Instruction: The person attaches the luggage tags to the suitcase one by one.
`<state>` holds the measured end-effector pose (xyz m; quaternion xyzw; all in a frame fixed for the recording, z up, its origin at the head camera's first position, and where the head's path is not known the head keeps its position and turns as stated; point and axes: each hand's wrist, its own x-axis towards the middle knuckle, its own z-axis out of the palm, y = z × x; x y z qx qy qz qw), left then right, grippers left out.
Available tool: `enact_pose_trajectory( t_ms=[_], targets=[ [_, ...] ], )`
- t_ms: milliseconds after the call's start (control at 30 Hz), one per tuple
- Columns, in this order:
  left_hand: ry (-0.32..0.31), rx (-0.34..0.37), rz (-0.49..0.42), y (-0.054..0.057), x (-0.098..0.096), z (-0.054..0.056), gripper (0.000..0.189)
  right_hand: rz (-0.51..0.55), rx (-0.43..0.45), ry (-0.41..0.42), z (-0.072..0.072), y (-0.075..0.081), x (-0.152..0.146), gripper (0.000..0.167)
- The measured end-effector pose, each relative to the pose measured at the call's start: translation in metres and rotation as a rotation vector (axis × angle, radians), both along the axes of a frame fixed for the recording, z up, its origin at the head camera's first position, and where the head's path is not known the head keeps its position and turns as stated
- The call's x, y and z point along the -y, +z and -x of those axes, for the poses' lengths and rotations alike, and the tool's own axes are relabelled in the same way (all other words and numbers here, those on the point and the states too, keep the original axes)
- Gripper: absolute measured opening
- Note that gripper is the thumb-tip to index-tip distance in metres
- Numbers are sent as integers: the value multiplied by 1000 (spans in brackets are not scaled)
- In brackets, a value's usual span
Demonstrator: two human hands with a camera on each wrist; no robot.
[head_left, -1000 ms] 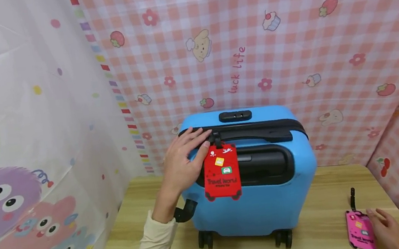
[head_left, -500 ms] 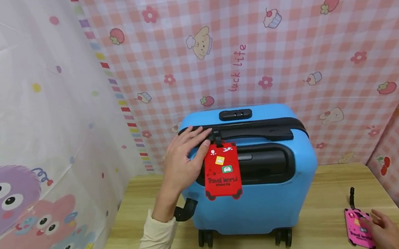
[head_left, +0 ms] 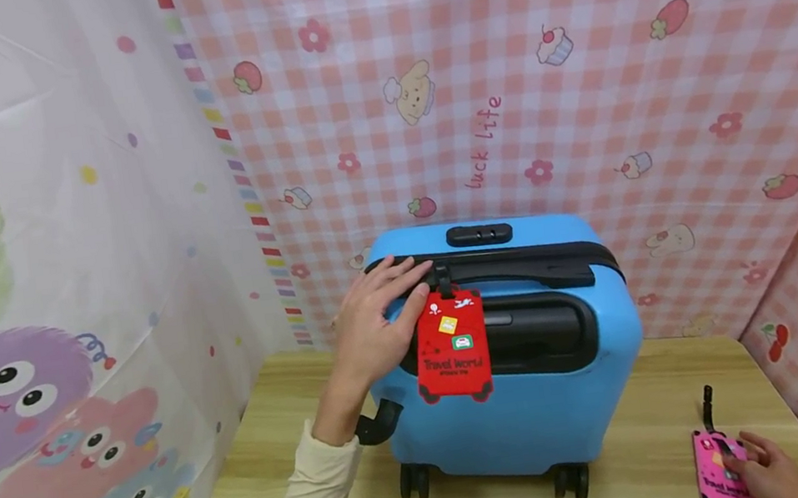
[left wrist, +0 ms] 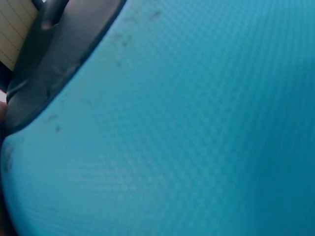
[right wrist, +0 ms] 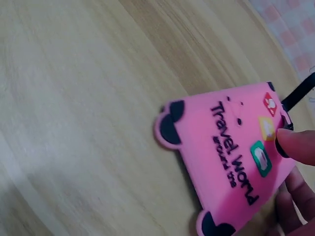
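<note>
A blue suitcase (head_left: pixel 513 427) stands upright on its black wheels. My left hand (head_left: pixel 372 332) rests on its top left corner with fingers extended, the thumb beside a red luggage tag (head_left: pixel 455 359). That tag hangs by a black strap from the suitcase's black top handle (head_left: pixel 523 270). At the lower right, my right hand (head_left: pixel 770 471) pinches a pink luggage tag (right wrist: pixel 202 123), thumb on the printed face and other fingers at its edge and underneath. The pink tag's black strap (head_left: pixel 708 408) points away from me. The left wrist view holds mostly blue suitcase shell (left wrist: pixel 172 137).
Everything stands on a wood-grain table (head_left: pixel 645 452). Behind it hangs a pink checked cloth (head_left: pixel 547 112), and a white cartoon-print cloth (head_left: pixel 173 312) on the left. A black curved piece (head_left: pixel 380 424) sticks out at the suitcase's left side. A combination lock (head_left: pixel 479 235) sits on top.
My right thumb and fingers have shifted left, farther over the pink tag. My left hand stays on the suitcase. The head view has shifted slightly.
</note>
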<state>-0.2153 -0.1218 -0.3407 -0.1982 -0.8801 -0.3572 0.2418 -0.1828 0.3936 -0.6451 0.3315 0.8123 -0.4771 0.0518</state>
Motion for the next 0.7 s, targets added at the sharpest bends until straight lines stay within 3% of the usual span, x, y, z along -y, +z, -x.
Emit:
enact_pose_trajectory(
  t_ms=[300, 467, 567, 700],
  targets=[
    [0, 13, -16, 0, 1, 1, 39, 8, -8, 52, 2, -2, -1, 73],
    [-2, 16, -20, 0, 1, 1, 39, 48, 13, 190, -2, 8, 0, 76],
    [-6, 16, -20, 0, 0, 1, 40, 139, 57, 265, -4, 17, 0, 65],
    [-9, 14, -20, 0, -1, 1, 40, 231, 98, 273, -5, 24, 3, 43]
  ],
)
